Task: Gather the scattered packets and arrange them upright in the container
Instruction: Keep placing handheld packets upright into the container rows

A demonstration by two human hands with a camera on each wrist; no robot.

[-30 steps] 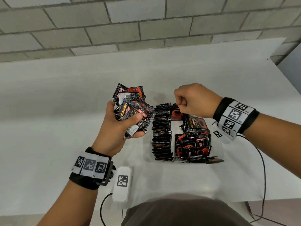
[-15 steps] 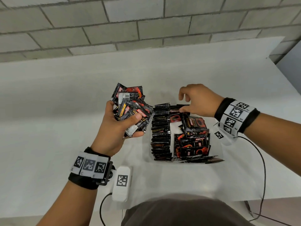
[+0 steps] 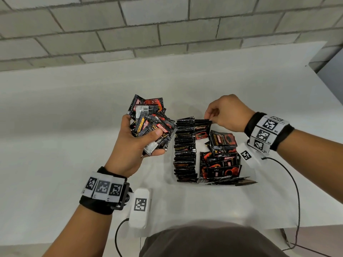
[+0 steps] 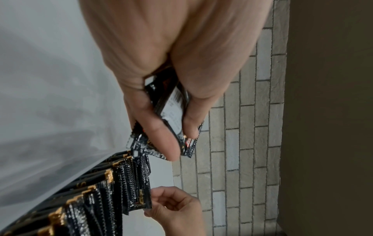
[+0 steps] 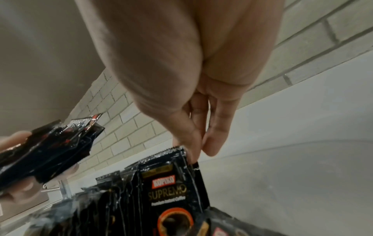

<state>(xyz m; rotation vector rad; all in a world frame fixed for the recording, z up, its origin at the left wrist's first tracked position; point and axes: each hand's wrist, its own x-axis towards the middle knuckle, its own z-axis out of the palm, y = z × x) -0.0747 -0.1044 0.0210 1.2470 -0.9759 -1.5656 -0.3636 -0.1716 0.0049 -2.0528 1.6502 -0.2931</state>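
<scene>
Mid-filing: the left hand (image 3: pixel 133 145) grips a bunch of packets (image 3: pixel 150 123); the right hand (image 3: pixel 227 113) pinches one packet (image 3: pixel 202 127) upright in the container (image 3: pixel 246 162). Next, likely release and take another.

right hand (image 5: pixel 193 95) fingertips (image 5: pixel 192 153) pinching top edge of upright packet (image 5: pixel 171 191), left hand's bunch (image 5: pixel 46 151) alongside

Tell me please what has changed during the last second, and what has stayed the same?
The right hand opened its fist over the far end of the container, then closed again and now pinches the top edge of one packet standing at the end of the upright row. The left hand stayed beside the container, gripping its bundle of packets. The loose packets in the container's right part look unmoved.
</scene>
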